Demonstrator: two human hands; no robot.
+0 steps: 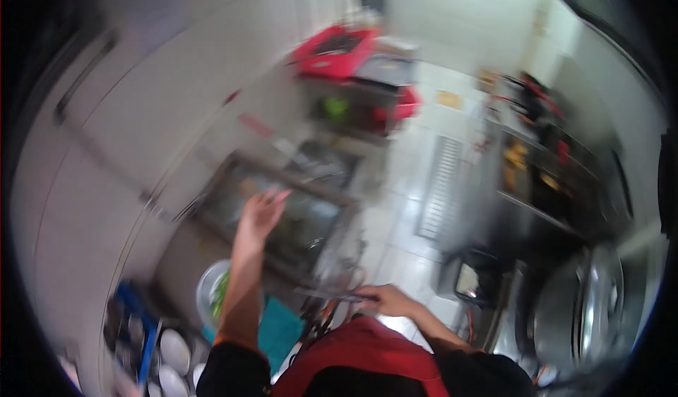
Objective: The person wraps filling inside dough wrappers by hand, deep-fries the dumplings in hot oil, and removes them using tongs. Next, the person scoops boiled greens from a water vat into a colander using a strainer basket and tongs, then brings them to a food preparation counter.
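My left hand reaches out over the sink. Its fingers look loosely stretched out, though motion blurs them, and I see nothing held in them. Below that forearm a white bowl with green vegetables stands on the counter, partly hidden by the arm. My right hand is in front of the red apron, closed around a long thin metal utensil. The utensil points left toward the sink's near corner; blur hides its exact kind.
A teal cloth lies beside the bowl. White bowls and a blue rack are at lower left. Red baskets stand farther back. A floor drain grate runs along the aisle. To the right is a large metal pot.
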